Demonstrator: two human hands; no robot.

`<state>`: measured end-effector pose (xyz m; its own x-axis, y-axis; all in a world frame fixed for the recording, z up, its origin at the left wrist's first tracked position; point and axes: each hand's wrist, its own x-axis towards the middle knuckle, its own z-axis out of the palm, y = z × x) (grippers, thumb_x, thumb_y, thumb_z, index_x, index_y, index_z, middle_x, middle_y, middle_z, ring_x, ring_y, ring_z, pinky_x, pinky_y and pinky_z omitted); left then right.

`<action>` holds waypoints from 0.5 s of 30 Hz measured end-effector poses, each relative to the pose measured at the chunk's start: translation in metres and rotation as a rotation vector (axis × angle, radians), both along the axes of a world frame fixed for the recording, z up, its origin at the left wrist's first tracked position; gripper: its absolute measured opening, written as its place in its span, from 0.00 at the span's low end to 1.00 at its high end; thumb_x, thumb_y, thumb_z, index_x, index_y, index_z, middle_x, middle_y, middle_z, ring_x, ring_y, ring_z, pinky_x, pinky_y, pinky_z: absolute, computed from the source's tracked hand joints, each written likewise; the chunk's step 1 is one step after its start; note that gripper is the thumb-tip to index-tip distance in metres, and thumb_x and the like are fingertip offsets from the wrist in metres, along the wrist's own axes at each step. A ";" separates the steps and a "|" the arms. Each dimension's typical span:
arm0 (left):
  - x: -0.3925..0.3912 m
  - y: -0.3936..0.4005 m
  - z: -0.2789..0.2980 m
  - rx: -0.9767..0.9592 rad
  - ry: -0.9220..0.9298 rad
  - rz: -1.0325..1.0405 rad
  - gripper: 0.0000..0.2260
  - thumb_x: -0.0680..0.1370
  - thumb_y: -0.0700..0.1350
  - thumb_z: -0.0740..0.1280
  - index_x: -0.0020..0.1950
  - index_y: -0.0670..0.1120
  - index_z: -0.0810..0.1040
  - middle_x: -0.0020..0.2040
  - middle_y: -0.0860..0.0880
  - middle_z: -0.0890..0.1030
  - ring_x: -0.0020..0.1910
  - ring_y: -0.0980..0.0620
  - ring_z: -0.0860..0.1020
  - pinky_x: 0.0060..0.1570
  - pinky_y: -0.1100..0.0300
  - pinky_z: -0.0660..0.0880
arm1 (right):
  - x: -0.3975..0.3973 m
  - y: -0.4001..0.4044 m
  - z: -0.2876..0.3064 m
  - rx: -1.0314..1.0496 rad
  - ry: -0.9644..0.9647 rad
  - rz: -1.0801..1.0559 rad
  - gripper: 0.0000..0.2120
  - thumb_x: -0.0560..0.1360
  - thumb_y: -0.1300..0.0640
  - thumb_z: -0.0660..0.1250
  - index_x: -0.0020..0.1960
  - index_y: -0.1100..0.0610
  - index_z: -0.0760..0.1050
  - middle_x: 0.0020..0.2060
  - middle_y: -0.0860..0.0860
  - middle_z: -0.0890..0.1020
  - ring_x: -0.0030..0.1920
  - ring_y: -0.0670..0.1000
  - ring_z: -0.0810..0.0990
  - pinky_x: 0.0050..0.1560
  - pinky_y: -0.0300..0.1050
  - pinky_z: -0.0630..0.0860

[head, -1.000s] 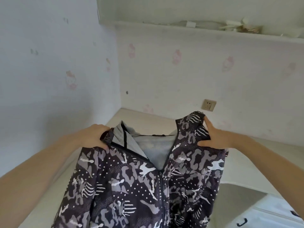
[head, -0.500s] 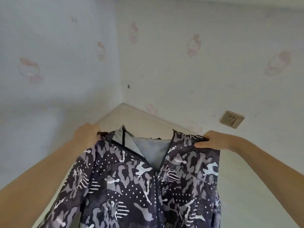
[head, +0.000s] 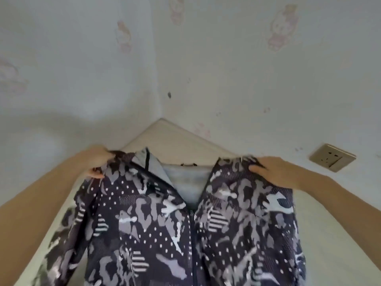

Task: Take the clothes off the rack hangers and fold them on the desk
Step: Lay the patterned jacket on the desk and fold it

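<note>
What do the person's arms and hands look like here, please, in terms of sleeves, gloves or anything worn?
Both forearms are bare as far as the frame shows, with no sleeves visible. The left hand and right hand wear no gloves, and no watch, bracelet or ring can be made out in this somewhat blurred view.

You have soft, even daylight with no glare. A faint shadow lies on the wall [head: 68,124] at 9 o'clock. Motion blur softens the jacket [head: 185,228] print. Wide-angle distortion stretches both forearms at the edges.
</note>
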<state>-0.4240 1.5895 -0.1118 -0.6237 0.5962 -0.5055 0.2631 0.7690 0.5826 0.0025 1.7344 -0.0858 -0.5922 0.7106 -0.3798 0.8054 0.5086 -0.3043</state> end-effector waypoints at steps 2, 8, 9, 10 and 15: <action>-0.013 0.029 -0.013 0.281 0.435 0.067 0.09 0.82 0.42 0.60 0.51 0.36 0.73 0.46 0.36 0.77 0.46 0.36 0.76 0.39 0.51 0.72 | -0.021 0.019 -0.021 0.552 0.198 0.013 0.21 0.82 0.47 0.52 0.60 0.61 0.73 0.25 0.46 0.69 0.22 0.50 0.68 0.23 0.43 0.65; -0.026 0.076 -0.127 0.167 0.516 -0.275 0.32 0.75 0.42 0.69 0.74 0.41 0.58 0.72 0.36 0.60 0.73 0.32 0.58 0.74 0.42 0.58 | -0.078 0.082 -0.136 0.441 -0.012 -0.270 0.30 0.80 0.42 0.54 0.75 0.54 0.49 0.35 0.51 0.76 0.31 0.52 0.75 0.30 0.47 0.73; -0.024 0.077 -0.145 0.102 0.507 -0.331 0.39 0.74 0.41 0.71 0.78 0.44 0.51 0.77 0.37 0.53 0.77 0.36 0.50 0.75 0.42 0.51 | -0.084 0.092 -0.153 0.363 -0.054 -0.300 0.31 0.80 0.41 0.56 0.75 0.55 0.50 0.45 0.55 0.79 0.41 0.56 0.78 0.38 0.51 0.77; -0.023 0.075 -0.165 0.064 0.515 -0.372 0.43 0.75 0.43 0.72 0.80 0.47 0.46 0.78 0.39 0.48 0.78 0.37 0.46 0.76 0.41 0.49 | -0.088 0.098 -0.166 0.308 -0.121 -0.322 0.32 0.79 0.42 0.58 0.74 0.58 0.53 0.55 0.59 0.77 0.51 0.60 0.78 0.48 0.54 0.78; -0.007 0.050 -0.228 -0.328 0.451 -0.544 0.38 0.76 0.71 0.55 0.79 0.59 0.43 0.80 0.48 0.38 0.77 0.36 0.39 0.72 0.33 0.44 | -0.109 0.078 -0.220 0.240 -0.368 -0.285 0.26 0.79 0.52 0.59 0.73 0.61 0.56 0.68 0.59 0.66 0.65 0.62 0.67 0.59 0.55 0.72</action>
